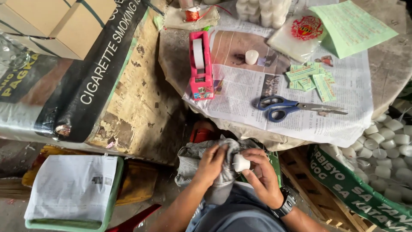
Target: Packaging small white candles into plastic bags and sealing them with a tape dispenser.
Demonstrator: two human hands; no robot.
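Note:
My right hand [264,174] grips a small white candle [240,163] over my lap. Pressed against the candle is a striped grey cloth [193,161], bunched in my left hand [212,162]. A dark watch sits on my right wrist. Above my hands, on a newspaper-covered table [300,124], lie blue-handled scissors [285,106], a pink tape dispenser [201,68], another white candle [251,56] and a small heap of green paper labels [312,77].
Several white candles [386,146] fill a pile at the right. More stand at the table's back [262,10], beside a plastic packet [300,36] and a green sheet [352,25]. Cardboard boxes [60,23] lie upper left; a green tray with newspaper [73,189] sits lower left.

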